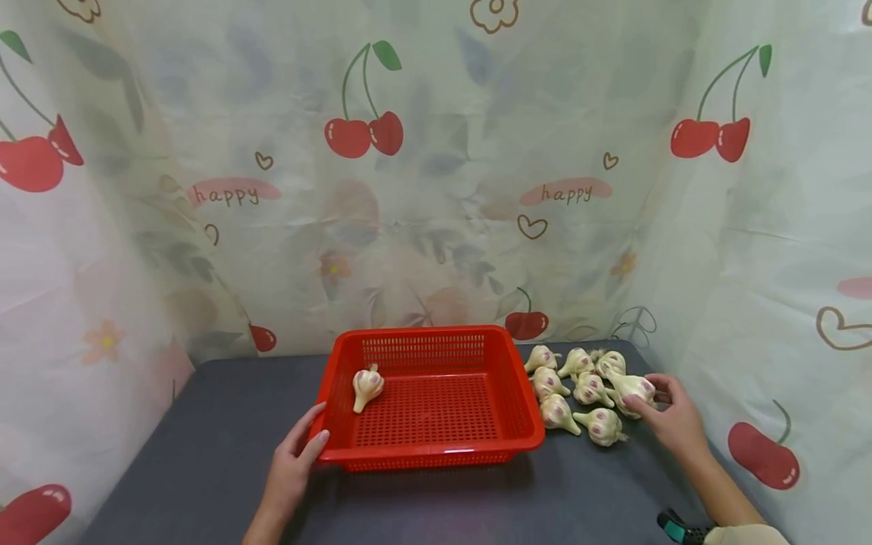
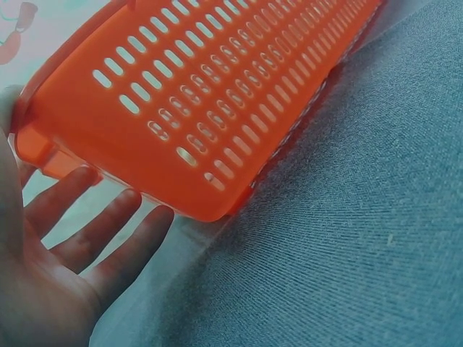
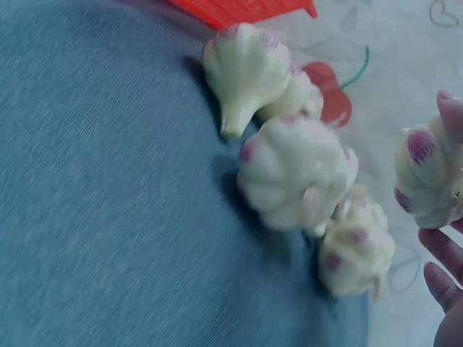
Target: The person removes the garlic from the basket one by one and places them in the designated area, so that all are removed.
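A red slotted plastic basket (image 1: 436, 454) sits on the dark table, with one garlic bulb (image 1: 368, 387) inside at its left. At the basket's left front corner, my left hand (image 1: 291, 462) grips the rim; in the left wrist view its fingers (image 2: 108, 224) reach along the outer wall. To the right of the basket lies a group of garlic bulbs (image 1: 557, 415), white with purple patches. My right hand (image 1: 674, 416) holds another garlic bulb (image 1: 632, 387) between thumb and fingers, at the right side of that group. The right wrist view shows this held bulb (image 3: 423, 173) at its right edge.
A dark cloth-covered table (image 1: 225, 439) lies under everything. Curtains (image 1: 436, 227) printed with cherries and hearts hang behind it and at both sides. A black and teal strap (image 1: 674, 524) shows near the right sleeve (image 1: 745, 534).
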Available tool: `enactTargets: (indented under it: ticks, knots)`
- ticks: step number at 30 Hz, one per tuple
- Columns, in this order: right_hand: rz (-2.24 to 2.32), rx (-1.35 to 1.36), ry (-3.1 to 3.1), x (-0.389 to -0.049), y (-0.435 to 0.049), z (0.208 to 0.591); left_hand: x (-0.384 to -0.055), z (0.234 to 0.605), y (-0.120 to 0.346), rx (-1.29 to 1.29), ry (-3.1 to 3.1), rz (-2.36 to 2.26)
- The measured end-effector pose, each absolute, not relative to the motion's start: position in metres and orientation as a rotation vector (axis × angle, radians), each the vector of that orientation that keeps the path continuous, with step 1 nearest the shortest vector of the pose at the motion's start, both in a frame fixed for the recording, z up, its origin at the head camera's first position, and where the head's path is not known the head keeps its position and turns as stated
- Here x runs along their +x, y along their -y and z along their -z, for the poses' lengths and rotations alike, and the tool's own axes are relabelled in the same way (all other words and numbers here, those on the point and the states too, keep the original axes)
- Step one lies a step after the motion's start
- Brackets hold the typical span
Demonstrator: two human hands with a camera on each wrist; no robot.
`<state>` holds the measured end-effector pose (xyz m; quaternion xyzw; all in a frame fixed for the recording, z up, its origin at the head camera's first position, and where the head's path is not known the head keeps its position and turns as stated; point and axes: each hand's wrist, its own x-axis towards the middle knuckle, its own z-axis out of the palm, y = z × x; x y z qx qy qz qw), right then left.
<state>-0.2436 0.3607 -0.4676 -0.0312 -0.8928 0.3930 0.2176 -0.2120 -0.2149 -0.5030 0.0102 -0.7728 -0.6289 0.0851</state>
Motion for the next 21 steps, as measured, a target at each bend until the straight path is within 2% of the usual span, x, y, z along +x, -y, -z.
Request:
enactTargets:
  ticks: [11, 21]
  knots:
    - [-1.033, -0.19, 2.497, -0.228, -0.382, 0.496, -0.211, 0.501, 0.214, 0.021, 2.292, 1.898]
    - [-1.002, -0.142, 2.594, -0.228, -0.393, 0.512, -0.211, 0.501, 0.214, 0.032, 2.3, 1.927]
